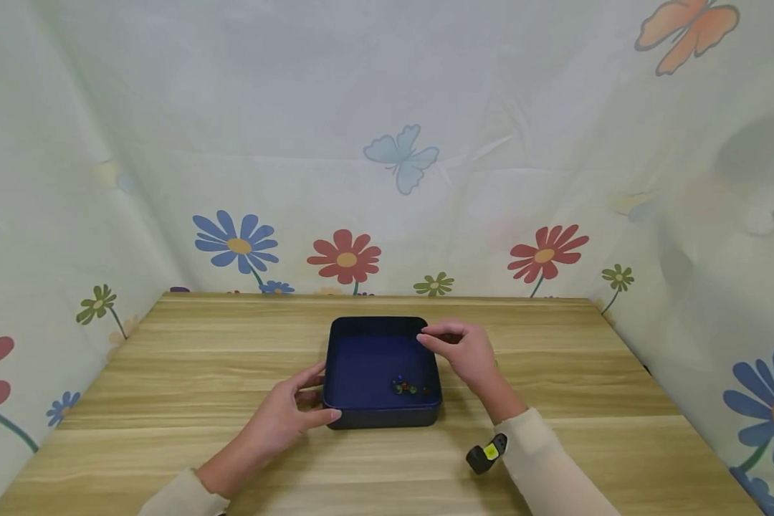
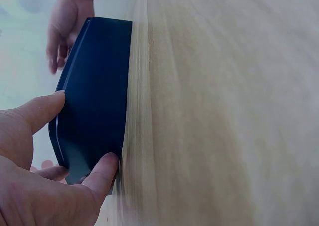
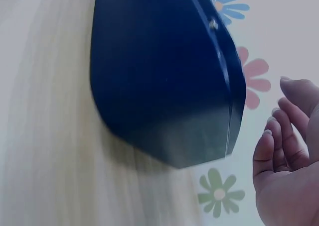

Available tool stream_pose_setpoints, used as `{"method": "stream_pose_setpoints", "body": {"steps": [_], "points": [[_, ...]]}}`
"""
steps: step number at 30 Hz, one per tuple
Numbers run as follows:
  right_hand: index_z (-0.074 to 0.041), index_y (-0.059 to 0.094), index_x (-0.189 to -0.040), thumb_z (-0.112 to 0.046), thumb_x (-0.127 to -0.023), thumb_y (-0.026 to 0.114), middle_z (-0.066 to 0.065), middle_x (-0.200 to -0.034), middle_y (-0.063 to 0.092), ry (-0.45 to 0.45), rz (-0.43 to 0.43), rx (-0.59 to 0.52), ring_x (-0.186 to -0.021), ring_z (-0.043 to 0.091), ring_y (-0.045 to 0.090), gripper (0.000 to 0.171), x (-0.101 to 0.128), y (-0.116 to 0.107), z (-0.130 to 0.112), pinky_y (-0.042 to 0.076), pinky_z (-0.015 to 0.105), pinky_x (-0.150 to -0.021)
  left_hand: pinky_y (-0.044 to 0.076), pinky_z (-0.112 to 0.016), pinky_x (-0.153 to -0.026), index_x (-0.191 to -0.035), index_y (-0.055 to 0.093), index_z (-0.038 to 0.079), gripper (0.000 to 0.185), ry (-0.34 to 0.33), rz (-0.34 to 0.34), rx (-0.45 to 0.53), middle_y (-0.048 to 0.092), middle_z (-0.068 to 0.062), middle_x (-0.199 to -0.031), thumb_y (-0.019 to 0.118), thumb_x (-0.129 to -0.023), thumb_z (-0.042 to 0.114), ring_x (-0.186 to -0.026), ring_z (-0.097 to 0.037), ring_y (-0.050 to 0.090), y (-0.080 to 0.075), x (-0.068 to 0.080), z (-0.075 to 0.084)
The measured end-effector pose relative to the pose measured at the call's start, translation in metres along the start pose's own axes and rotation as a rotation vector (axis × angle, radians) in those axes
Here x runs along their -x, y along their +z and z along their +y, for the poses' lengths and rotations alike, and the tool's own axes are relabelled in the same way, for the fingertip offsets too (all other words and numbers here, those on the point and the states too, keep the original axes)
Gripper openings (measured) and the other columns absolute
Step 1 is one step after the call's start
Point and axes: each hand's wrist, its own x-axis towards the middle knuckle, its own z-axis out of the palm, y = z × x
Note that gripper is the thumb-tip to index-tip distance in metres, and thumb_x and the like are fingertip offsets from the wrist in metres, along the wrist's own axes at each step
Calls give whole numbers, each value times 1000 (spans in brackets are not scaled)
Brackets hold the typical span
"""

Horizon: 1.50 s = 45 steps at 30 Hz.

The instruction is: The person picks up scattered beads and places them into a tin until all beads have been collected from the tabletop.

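A square dark blue box (image 1: pixel 380 418) with an open top sits on the table. Several small shiny coloured balls like marbles (image 1: pixel 405 388) lie inside, near its front right corner. My left hand (image 1: pixel 282 416) holds the box at its front left corner, the thumb on the front rim and the other fingers along the left side (image 2: pixel 94 101). Over the right rim, toward the back, hovers my right hand (image 1: pixel 467 355). Its fingers are loosely bent and nothing shows between them; in the right wrist view the hand (image 3: pixel 291 151) stands apart from the box wall (image 3: pixel 159 71).
The wood-grain table (image 1: pixel 232 337) reaches back to a pale curtain (image 1: pixel 284 107) printed with flowers and butterflies, which also hangs at both sides. A black device with a yellow label (image 1: pixel 489 453) is by the right sleeve (image 1: pixel 548 459).
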Motion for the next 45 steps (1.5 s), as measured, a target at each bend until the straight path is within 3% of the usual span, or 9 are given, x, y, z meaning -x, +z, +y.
{"method": "stream_pose_setpoints", "body": {"steps": [10, 16, 33, 40, 45], "points": [[-4, 79, -112, -27, -87, 84, 12, -112, 76, 65, 124, -72, -92, 12, 69, 34, 9, -24, 19, 57, 20, -77, 59, -42, -96, -157, 42, 16, 90, -5, 1, 11, 56, -20, -148, 89, -80, 18, -130, -37, 61, 1, -1, 0], [-5, 79, -110, -28, -87, 84, 7, -112, 76, 92, 187, -63, -91, 7, 69, 33, 16, -37, 29, 57, 18, -79, 59, -41, -96, -157, 42, 15, 90, -5, 6, 8, 56, -20, -148, 89, -80, 17, -130, -37, 61, 1, 0, 0], [-9, 76, -119, -41, -86, 83, 4, -114, 73, 216, 205, 47, -96, 10, 63, 47, 26, -68, 48, 55, 17, -79, 59, -41, -96, -157, 43, 16, 90, -15, 12, -7, 56, -20, -148, 89, -80, 18, -129, -35, 62, 1, 0, 0], [-6, 71, -128, -45, -87, 81, 8, -130, 70, 297, 176, 85, -102, 10, 61, 57, 26, -79, 54, 53, 15, -81, 59, -41, -96, -157, 43, 16, 90, -8, 8, -2, 56, -20, -148, 89, -80, 18, -129, -36, 61, 1, 0, -1], [-6, 73, -125, -41, -87, 82, 10, -118, 72, 300, 177, 176, -97, 15, 60, 53, 24, -86, 57, 52, 18, -75, 59, -41, -97, -157, 42, 15, 90, -4, 1, 2, 56, -19, -148, 89, -81, 19, -130, -35, 61, 0, 0, -1]]}}
